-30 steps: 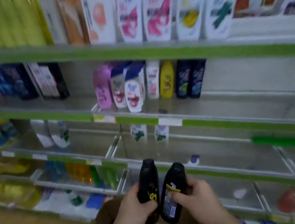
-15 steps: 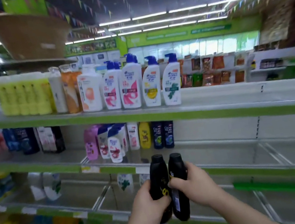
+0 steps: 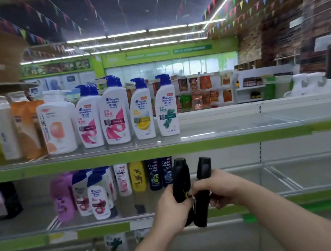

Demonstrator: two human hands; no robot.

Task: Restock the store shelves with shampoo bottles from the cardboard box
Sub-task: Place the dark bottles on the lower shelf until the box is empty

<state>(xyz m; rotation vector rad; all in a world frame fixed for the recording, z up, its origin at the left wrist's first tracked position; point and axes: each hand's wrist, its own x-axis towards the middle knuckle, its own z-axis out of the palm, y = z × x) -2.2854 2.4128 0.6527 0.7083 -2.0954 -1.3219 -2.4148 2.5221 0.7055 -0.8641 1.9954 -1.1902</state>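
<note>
My left grip (image 3: 171, 211) and right grip (image 3: 222, 188) each clasp a black bottle (image 3: 180, 177), so I'd stand both upright on the shelf (image 3: 278, 174) beside the Clear bottles (image 3: 160, 173).

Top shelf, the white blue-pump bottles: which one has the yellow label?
The yellow-label bottle, second from the row's right end. The pink-label bottles stand left of it, and the green-leaf bottle stands right of it.
</note>
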